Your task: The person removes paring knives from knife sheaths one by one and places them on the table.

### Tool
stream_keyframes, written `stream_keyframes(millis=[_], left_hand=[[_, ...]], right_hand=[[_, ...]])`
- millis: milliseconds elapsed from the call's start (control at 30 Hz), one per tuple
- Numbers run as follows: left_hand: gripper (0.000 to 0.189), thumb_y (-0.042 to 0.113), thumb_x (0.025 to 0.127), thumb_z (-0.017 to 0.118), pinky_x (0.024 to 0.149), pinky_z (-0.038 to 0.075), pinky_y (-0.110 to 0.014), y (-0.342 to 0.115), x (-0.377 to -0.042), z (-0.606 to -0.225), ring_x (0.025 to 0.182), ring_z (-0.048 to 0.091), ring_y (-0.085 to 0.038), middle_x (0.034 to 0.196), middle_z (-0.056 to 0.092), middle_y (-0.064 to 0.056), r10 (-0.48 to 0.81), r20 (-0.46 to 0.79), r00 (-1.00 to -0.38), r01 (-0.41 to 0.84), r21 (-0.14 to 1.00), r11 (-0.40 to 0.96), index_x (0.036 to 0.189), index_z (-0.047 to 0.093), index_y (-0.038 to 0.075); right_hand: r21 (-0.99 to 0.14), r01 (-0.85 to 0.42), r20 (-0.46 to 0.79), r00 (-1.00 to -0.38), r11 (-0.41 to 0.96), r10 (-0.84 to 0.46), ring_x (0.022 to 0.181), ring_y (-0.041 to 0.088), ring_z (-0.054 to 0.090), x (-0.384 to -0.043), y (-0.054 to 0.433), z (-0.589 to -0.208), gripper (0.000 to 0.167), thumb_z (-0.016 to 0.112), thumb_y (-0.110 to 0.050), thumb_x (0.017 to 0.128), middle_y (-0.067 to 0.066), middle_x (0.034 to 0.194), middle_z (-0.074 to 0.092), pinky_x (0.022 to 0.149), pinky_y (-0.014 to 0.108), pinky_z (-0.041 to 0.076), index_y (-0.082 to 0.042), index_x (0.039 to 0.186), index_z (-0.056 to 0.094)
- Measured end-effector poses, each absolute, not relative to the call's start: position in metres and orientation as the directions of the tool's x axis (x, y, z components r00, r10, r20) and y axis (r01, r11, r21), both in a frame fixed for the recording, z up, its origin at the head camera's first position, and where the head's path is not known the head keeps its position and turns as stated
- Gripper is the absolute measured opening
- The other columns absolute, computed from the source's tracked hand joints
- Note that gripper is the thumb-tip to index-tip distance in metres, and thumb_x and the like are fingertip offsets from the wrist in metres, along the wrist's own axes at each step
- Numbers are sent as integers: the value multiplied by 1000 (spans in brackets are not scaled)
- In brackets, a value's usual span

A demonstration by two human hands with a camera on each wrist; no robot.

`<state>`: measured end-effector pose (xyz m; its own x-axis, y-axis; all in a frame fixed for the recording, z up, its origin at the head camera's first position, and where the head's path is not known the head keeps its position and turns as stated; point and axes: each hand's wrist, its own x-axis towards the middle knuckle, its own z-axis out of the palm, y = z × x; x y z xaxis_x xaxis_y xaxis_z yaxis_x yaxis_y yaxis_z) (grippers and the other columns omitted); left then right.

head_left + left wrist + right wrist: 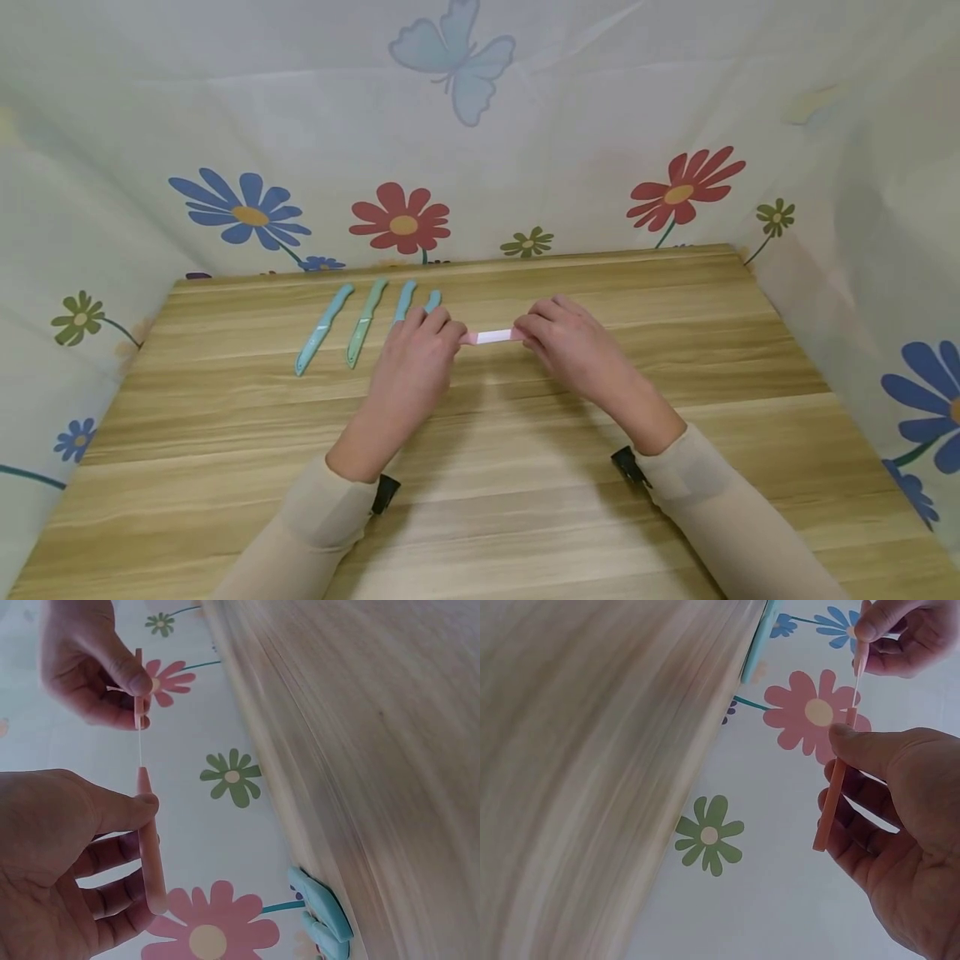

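A small pink knife with a white blade [493,337] is held level above the table between both hands. My left hand [416,358] pinches its pink handle [152,862] between thumb and fingers. With thumb and fingertips, my right hand [573,346] grips the pink blade sheath [831,802]. A stretch of bare blade shows between handle and sheath; the tip is hidden in the sheath or behind the right fingers.
Left of the hands, a blue sheathed knife [324,329] and a green one [367,323] lie side by side on the wooden table [225,433]. Two more blue handles, one a knife [406,298], are partly hidden behind the left hand. Flower-printed cloth [585,192] surrounds the table.
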<state>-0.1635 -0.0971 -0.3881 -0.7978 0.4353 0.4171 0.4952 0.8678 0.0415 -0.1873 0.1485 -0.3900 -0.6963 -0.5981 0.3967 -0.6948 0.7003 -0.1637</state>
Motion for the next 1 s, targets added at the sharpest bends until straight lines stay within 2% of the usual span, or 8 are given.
stream_keyframes(millis=[367, 567, 1000], left_hand=[[17, 18, 99, 77, 64, 46, -35, -100, -162, -386, 87, 53, -27, 98, 66, -5, 436, 414, -799, 488, 24, 872, 111, 80, 7], [21, 25, 103, 70, 68, 49, -37, -101, -162, -388, 89, 53, -28, 97, 65, -5, 427, 407, -807, 485, 44, 874, 110, 80, 8], [20, 24, 103, 69, 70, 48, -37, -100, -163, -388, 91, 53, -27, 98, 65, -4, 431, 388, -815, 478, 30, 878, 113, 80, 10]], right_hand=[[-181, -688, 376, -708, 702, -597, 92, 25, 60, -187, 146, -388, 16, 79, -13, 98, 7, 104, 72, 81, 35, 53, -4, 111, 78], [-198, -692, 374, -708, 695, -599, 94, 26, 61, -186, 146, -390, 16, 80, -12, 97, 7, 104, 71, 83, 35, 54, -4, 111, 78], [-210, -686, 368, -715, 696, -594, 97, 26, 62, -185, 148, -387, 17, 82, -11, 96, 7, 106, 72, 85, 37, 55, -4, 111, 79]])
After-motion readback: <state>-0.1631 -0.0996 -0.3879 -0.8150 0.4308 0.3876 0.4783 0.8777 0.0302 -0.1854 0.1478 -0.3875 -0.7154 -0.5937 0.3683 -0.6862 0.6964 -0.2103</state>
